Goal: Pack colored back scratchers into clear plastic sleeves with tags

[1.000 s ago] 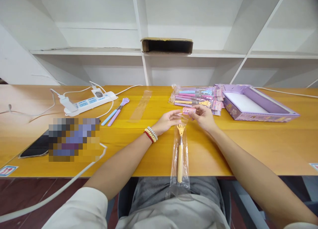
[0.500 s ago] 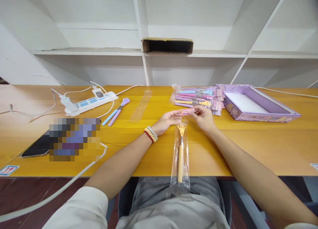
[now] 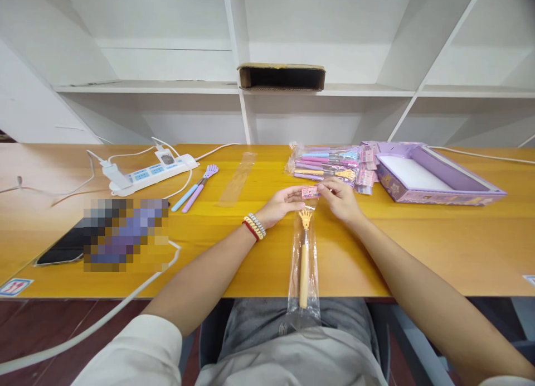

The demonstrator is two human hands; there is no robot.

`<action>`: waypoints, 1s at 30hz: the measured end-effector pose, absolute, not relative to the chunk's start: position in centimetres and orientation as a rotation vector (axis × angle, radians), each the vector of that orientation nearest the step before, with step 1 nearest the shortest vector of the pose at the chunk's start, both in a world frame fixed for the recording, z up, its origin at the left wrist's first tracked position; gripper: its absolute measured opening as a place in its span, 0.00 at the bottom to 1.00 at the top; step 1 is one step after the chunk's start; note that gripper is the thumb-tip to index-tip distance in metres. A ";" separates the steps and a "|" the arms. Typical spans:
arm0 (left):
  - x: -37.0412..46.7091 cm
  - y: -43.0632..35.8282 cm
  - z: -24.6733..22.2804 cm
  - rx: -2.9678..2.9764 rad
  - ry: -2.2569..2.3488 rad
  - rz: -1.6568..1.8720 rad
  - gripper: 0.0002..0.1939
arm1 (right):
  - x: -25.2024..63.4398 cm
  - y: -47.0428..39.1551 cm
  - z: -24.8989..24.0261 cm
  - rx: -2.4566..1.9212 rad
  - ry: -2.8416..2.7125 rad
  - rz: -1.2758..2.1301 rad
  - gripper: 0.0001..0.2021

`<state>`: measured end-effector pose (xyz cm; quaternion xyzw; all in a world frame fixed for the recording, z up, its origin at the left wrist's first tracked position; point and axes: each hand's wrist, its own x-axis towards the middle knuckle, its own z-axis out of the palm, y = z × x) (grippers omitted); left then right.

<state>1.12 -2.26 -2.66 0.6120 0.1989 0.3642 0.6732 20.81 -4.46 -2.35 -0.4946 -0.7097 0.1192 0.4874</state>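
A yellow back scratcher [image 3: 304,269] with a small hand-shaped head lies lengthwise inside a clear plastic bag [image 3: 295,280], its lower end past the table's front edge. At the bag's top is a pink header card [image 3: 310,192]. My left hand [image 3: 281,206], closed, grips the card's left end between thumb and fingers. My right hand [image 3: 340,199] pinches the card's right end. Just beyond my hands lies a pile of bagged back scratchers [image 3: 330,162] in several colours. Two unbagged back scratchers [image 3: 195,191], with blue and purple handles, lie to the left.
An open purple box [image 3: 443,193] stands at the right. An empty clear bag [image 3: 238,179] lies left of the pile. A white power strip [image 3: 152,173] with cables and a black phone [image 3: 62,246] are on the left. A cardboard box [image 3: 282,67] sits on the shelf.
The header card has shifted slightly left and down, and its face shows a little more. My right hand has moved slightly left with it; my left hand is nearly still.
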 end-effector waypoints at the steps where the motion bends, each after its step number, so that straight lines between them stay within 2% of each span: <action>1: 1.1 -2.3 -2.6 1.383 0.444 0.819 0.27 | 20.8 -4.5 -2.3 -1.200 -1.721 0.280 0.15; 8: 1.2 -2.8 -2.1 1.388 0.449 0.796 0.26 | 21.1 -4.6 -2.2 -1.227 -1.711 0.196 0.11; 18: 1.1 -2.8 -2.1 1.424 0.427 0.785 0.28 | 21.0 -4.5 -2.5 -1.197 -1.601 0.481 0.11; 30: 1.1 -2.5 -2.5 1.376 0.419 0.800 0.28 | 21.1 -4.4 -2.5 -1.216 -1.624 0.475 0.11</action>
